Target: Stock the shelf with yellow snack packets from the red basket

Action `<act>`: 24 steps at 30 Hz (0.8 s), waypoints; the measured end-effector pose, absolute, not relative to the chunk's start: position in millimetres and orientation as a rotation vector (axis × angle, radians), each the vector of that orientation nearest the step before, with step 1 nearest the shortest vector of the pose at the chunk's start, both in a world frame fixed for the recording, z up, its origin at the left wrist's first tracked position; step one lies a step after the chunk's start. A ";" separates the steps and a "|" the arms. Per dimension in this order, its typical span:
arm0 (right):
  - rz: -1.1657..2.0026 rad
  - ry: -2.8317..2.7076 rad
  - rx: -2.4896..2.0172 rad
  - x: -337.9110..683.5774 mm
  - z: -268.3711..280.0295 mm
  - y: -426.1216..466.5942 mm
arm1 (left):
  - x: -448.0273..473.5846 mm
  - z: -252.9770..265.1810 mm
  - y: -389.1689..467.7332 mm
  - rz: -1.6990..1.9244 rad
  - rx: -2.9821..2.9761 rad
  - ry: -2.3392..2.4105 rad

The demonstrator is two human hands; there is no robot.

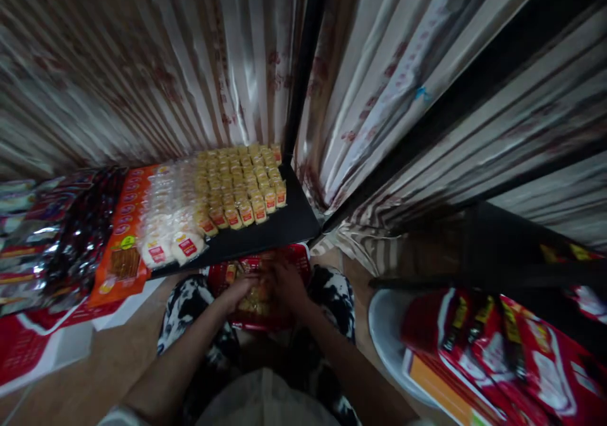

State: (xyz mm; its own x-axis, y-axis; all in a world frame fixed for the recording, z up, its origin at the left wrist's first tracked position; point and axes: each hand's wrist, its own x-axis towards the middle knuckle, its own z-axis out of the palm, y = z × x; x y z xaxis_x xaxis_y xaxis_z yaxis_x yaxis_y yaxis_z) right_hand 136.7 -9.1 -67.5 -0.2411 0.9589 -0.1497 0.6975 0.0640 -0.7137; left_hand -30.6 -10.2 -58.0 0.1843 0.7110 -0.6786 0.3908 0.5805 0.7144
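Between my knees sits a red basket (303,259) holding small yellow wrapped snack packets (256,304). My left hand (243,288) reaches into it from the left, its fingers bent over the packets. From the right, my right hand (287,282) also reaches in, fingers curled downward close to the left hand. Dimness and blur hide what the fingertips hold. Just beyond the basket, similar yellow packets (239,186) stand in tight rows on a black shelf (289,220). White-wrapped packets (165,224) with red labels line up to their left.
Farther left on the shelf lie an orange snack bag (124,243) and dark shiny packages (90,217). A red-and-white carton (52,350) stands below. At right are a pale round tub (386,337) and red packages (493,344). Curtains (227,66) and a black post (303,66) rise behind.
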 end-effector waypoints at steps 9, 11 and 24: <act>1.138 -2.111 -1.165 148.1 -11.3 -13.2 | -46.1 -6.8 6.6 0.317 1.225 1.211; 1.097 -2.043 -1.224 151.8 -4.3 -12.2 | -45.2 11.4 11.8 0.384 1.219 1.173; 0.795 -1.376 -1.321 153.9 34.1 87.1 | -4.0 95.2 128.1 0.757 1.565 1.101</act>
State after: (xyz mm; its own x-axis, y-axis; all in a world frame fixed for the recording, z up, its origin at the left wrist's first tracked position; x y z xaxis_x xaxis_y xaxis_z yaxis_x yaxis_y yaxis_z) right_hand 153.9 87.1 34.1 0.1274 0.9665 0.2228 0.2894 0.1786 -0.9404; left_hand -4.0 128.1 95.2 0.3812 0.9224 -0.0621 0.2722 -0.0478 0.9611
